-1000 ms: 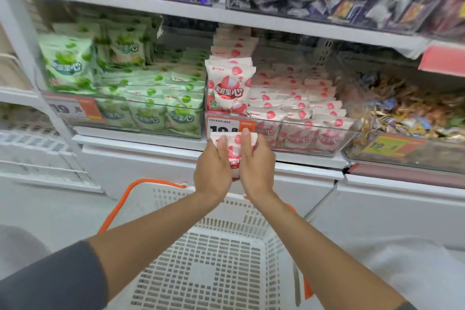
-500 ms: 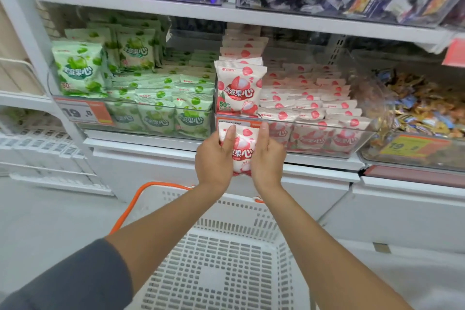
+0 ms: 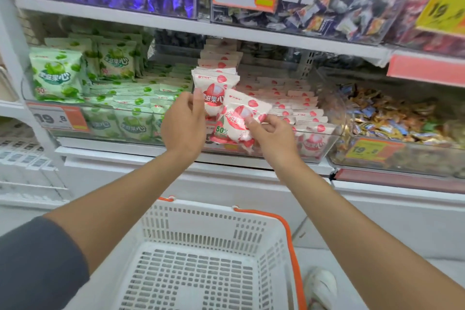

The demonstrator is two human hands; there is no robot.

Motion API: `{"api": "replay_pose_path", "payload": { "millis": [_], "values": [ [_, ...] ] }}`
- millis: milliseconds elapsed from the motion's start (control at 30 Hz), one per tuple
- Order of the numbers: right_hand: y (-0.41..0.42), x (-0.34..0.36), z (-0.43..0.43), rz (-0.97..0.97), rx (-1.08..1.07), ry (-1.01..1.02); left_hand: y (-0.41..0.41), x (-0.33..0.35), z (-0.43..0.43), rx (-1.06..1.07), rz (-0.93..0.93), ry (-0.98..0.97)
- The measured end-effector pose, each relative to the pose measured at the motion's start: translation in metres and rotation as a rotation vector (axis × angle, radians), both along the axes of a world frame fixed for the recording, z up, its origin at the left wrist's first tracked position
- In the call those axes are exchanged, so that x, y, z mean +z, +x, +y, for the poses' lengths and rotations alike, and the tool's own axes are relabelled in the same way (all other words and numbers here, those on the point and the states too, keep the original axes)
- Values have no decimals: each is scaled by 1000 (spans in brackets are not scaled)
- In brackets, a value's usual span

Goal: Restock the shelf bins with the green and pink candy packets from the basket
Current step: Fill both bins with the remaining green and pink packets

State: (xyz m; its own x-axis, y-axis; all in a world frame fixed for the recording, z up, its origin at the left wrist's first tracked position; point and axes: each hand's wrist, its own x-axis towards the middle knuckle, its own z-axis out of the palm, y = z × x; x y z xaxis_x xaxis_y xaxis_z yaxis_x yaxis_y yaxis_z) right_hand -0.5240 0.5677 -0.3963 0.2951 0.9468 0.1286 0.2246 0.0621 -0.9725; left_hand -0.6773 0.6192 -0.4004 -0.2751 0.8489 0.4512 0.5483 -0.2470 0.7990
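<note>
Head view: right hand (image 3: 273, 134) pinches tilted pink packet (image 3: 237, 121) at bin (image 3: 324, 148) front; left hand (image 3: 185, 122) holds upright packet (image 3: 214, 90); basket (image 3: 251, 224) below.

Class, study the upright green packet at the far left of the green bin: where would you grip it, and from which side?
I'd pinch the top seam of the upright green packet, coming from the front and above. It stands face-out with that flat edge free; other green packets crowd its right side.

Shelf (image 3: 226, 30) overhangs the pink bin (image 3: 324, 145); upright packets (image 3: 214, 83) crowd its front.
</note>
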Motion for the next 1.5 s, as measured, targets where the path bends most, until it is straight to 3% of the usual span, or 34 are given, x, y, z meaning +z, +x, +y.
{"api": "replay_pose_path", "payload": {
  "millis": [100, 300, 500, 700, 967, 1133, 1333, 1500],
  "values": [
    [28, 22, 21, 15, -130, 37, -4, 15, 19, 103, -23, 75],
    [74, 36, 111, -82, -284, 88, 6, 14, 57, 64, 20, 120],
    [84, 31, 197, -77, -262, 58, 6, -4, 76, 127, -70, 149],
    [59, 30, 247, -191, -303, 117, 5, -7, 74, 113, -83, 179],
    [53, 29, 274, -419, -275, 26, 7, -9, 74, 107, -59, 177],
    [57, 32, 273, -296, -283, 117, 8, -8, 73, 114, -63, 166],
    [56, 25, 275, -495, -244, 28, 8, -8, 74, 126, -62, 161],
    [53, 26, 273, -379, -208, 31, 7, -9, 74, 127, -64, 171]
  ]
}}
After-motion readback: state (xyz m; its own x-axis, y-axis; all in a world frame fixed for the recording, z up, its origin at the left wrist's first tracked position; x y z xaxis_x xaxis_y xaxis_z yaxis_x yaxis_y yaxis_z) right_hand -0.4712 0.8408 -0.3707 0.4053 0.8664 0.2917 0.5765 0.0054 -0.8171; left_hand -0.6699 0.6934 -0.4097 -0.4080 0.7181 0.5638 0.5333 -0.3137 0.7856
